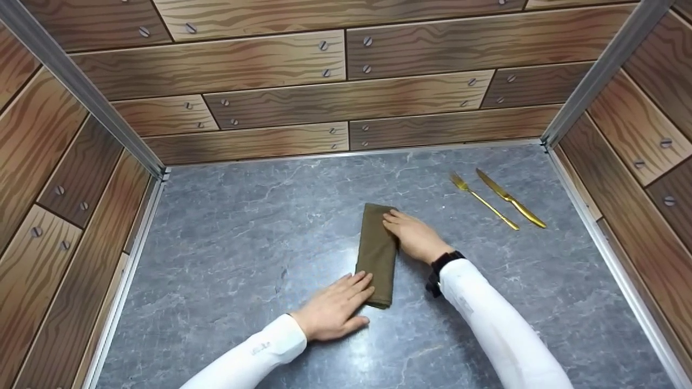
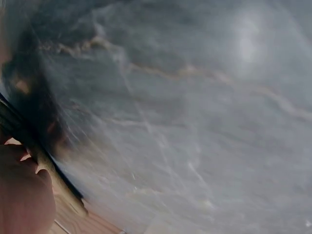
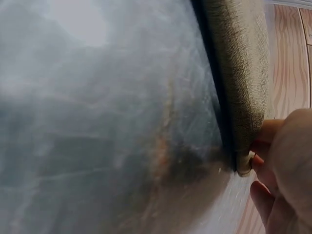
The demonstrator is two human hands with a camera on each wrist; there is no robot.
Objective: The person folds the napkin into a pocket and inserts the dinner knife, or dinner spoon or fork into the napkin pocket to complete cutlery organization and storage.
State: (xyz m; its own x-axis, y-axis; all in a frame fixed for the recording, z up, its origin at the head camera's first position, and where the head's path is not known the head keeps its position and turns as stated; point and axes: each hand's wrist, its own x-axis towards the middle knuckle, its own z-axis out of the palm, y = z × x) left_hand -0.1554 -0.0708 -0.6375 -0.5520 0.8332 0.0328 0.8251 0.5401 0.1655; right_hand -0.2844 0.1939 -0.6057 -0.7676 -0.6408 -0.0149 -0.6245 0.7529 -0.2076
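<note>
An olive-brown cloth napkin (image 1: 377, 243), folded into a long narrow strip, lies on the grey marbled tabletop. Flat on its near left edge rests my left hand (image 1: 332, 308), fingers extended and thumb spread toward me. My right hand (image 1: 413, 235) lies along the far right edge, its fingertips on the cloth near the far corner. In the right wrist view, the fingers of the right hand (image 3: 287, 165) touch the end of the thick folded napkin (image 3: 239, 73). The left wrist view catches part of the left hand (image 2: 24, 195) beside the napkin's edge (image 2: 61, 183).
To the right of the napkin, a gold fork (image 1: 486, 205) and a gold knife (image 1: 511, 198) lie side by side on the tabletop (image 1: 243, 232). Wood-patterned panels (image 1: 270, 102) wall in the back and both sides, with metal strips along the corners. A black band circles the right wrist.
</note>
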